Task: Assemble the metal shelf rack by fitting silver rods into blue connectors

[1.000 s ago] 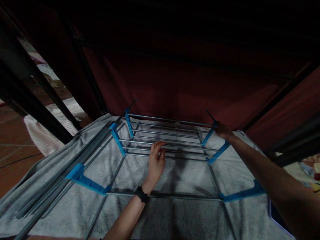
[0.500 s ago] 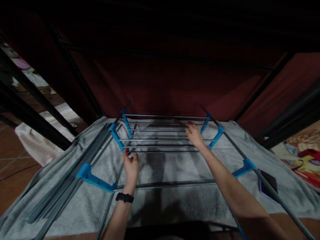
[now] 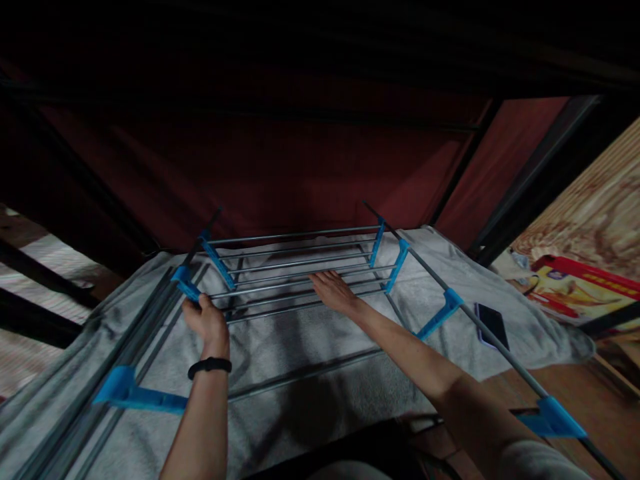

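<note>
Gripping blue bracket [image 3: 187,285], left hand [image 3: 206,325]; flat over bars [image 3: 270,286], right hand [image 3: 334,291]; box print [image 3: 557,274] unreadable.

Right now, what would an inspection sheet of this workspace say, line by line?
Surface: wrinkled grey cloth.
Job's things: rack with metal crossbars and blue brackets; rod bundle at left.
Clutter: phone on the cloth, at right.
Left hand: at a left-side blue bracket; grip unclear.
Right hand: fingers extended over the crossbars.
Cables: nothing clearly seen.
Surroundings: dark red backdrop beyond the rack; red-and-yellow printed package at right.
</note>
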Demonstrator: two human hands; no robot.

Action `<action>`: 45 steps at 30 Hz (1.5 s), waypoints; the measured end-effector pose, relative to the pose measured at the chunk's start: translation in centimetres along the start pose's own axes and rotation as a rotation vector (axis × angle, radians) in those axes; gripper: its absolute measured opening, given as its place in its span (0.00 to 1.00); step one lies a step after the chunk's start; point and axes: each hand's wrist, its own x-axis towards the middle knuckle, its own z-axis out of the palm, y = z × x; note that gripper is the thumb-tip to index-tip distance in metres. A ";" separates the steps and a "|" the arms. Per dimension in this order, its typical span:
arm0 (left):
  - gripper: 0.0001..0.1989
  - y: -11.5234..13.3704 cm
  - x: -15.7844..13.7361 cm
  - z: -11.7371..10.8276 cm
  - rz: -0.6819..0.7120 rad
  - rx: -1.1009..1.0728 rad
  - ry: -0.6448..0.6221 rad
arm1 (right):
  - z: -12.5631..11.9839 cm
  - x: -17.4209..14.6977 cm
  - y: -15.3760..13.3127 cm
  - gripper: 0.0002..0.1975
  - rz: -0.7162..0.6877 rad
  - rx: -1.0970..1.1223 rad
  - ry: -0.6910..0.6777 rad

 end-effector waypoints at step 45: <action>0.14 -1.3 0.0 0.5 -0.071 -0.317 0.028 | -1.0 3.3 -1.5 0.20 0.027 -0.123 -0.298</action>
